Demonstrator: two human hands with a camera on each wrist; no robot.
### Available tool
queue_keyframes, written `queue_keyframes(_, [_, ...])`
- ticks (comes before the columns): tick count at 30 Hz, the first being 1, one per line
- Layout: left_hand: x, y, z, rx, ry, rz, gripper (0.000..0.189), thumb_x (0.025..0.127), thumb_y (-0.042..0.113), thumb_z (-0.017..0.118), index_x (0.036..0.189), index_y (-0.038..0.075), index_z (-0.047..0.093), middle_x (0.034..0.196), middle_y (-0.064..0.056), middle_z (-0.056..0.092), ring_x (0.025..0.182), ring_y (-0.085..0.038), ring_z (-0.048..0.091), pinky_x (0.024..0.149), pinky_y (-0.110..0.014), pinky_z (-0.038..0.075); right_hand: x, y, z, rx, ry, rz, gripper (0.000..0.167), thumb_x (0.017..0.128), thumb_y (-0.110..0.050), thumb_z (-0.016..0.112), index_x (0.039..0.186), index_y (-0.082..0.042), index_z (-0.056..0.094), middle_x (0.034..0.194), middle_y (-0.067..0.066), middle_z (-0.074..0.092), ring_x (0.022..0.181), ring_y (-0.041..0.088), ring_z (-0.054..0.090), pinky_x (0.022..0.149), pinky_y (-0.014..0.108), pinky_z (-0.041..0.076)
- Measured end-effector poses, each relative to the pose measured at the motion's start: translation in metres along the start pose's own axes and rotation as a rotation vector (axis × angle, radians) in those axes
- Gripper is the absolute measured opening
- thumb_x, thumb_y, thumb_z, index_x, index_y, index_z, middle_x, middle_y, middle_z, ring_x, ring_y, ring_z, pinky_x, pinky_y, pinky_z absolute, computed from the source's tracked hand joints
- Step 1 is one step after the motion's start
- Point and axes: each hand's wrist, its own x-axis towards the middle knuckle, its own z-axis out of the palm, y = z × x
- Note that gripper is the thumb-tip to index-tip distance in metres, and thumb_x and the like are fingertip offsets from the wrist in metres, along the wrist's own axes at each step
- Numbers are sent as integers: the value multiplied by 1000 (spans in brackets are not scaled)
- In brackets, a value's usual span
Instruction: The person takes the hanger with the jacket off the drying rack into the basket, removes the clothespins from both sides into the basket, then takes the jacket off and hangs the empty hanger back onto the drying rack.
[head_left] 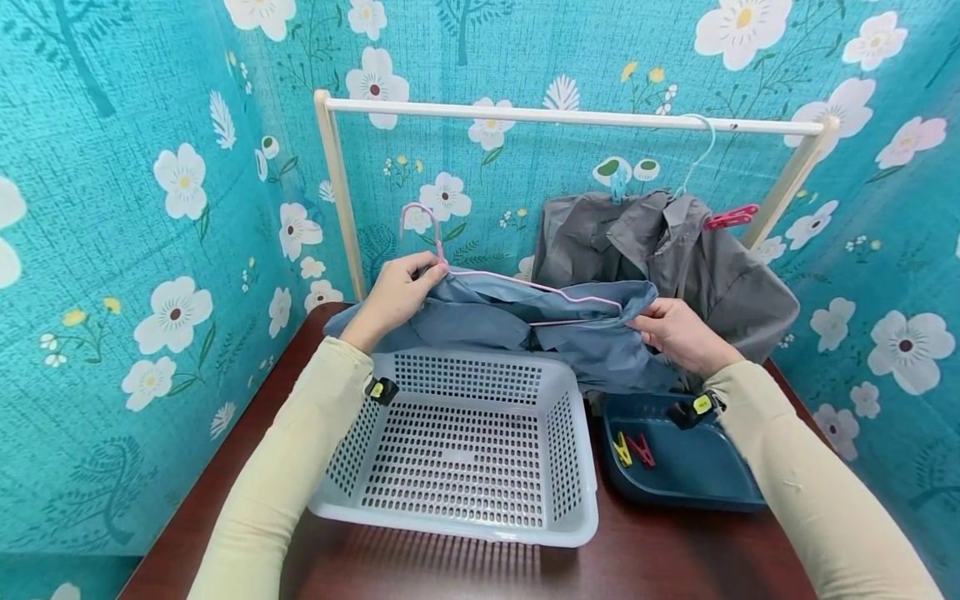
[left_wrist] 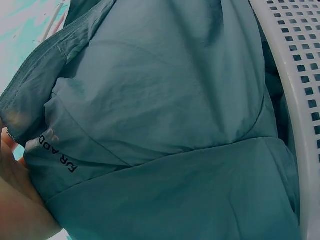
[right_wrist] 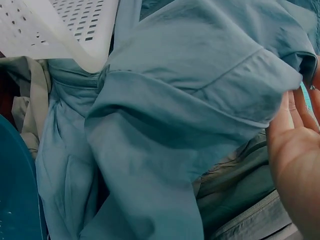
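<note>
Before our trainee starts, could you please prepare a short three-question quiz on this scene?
1. Which hand holds the blue garment nearer the pink hanger hook?
2. True or false: the grey garment hangs from the rail.
3. Which clips lie in the dark blue tub?
A. Green and white
B. Yellow and red
C. Two black ones

Key: 1. The left hand; 2. True; 3. B.

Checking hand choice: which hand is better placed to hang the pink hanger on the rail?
Probably the left hand: it grips near the hook; the right hand holds the blue garment farther off.
</note>
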Motion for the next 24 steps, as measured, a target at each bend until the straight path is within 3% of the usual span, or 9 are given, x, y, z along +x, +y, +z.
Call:
queue_keyframes(3, [0, -1, -1, -6, 1, -9, 28, 100, 33, 48, 98, 12, 66, 70, -7, 48, 60, -22, 43, 59, -33, 38, 1, 2, 2, 3, -4, -2, 25, 96, -4, 55, 80, -13, 71, 78, -3, 59, 70, 8, 55, 66, 22, 47])
queue_keyframes(8, [1, -1, -3, -1, 15, 2, 28, 100, 32, 48, 94, 11, 65, 66, -7, 43, 59, -23, 38, 59, -33, 34, 5, 7, 6, 9, -21, -8, 25, 94, -1, 56, 79, -14, 71, 80, -4, 60, 80, 8, 59, 80, 25, 50])
queue_keyframes(12, [2, 1, -5, 1, 20, 3, 27, 100, 32, 49, 92, 11, 65, 66, -7, 43, 60, -23, 38, 59, -33, 33, 7, 9, 9, -43, -25, -1, 26, 94, -2, 57, 74, -16, 67, 77, -5, 56, 84, 9, 57, 86, 26, 48])
queue_keyframes(16, [3, 2, -6, 13, 20, -3, 28, 100, 33, 49, 94, 11, 65, 66, -7, 43, 60, -23, 37, 59, -33, 33, 8, 11, 13, -160, -9, 14, 28, 93, -7, 60, 68, -19, 60, 74, -6, 55, 83, 11, 55, 83, 26, 47])
queue_keyframes(20, [3, 3, -7, 18, 27, -9, 29, 100, 34, 48, 98, 12, 66, 68, -8, 45, 61, -23, 38, 59, -34, 33, 8, 13, 20, -325, 19, 20, 35, 92, -7, 60, 61, -18, 47, 63, -5, 44, 67, 13, 47, 68, 26, 42])
queue_keyframes(24, [3, 4, -6, 10, 40, -20, 28, 100, 34, 49, 100, 13, 67, 69, -8, 48, 61, -24, 39, 59, -34, 34, 10, 17, 30, -422, 11, -5, 41, 83, 8, 55, 58, -15, 32, 57, -3, 26, 52, 16, 25, 54, 33, 27])
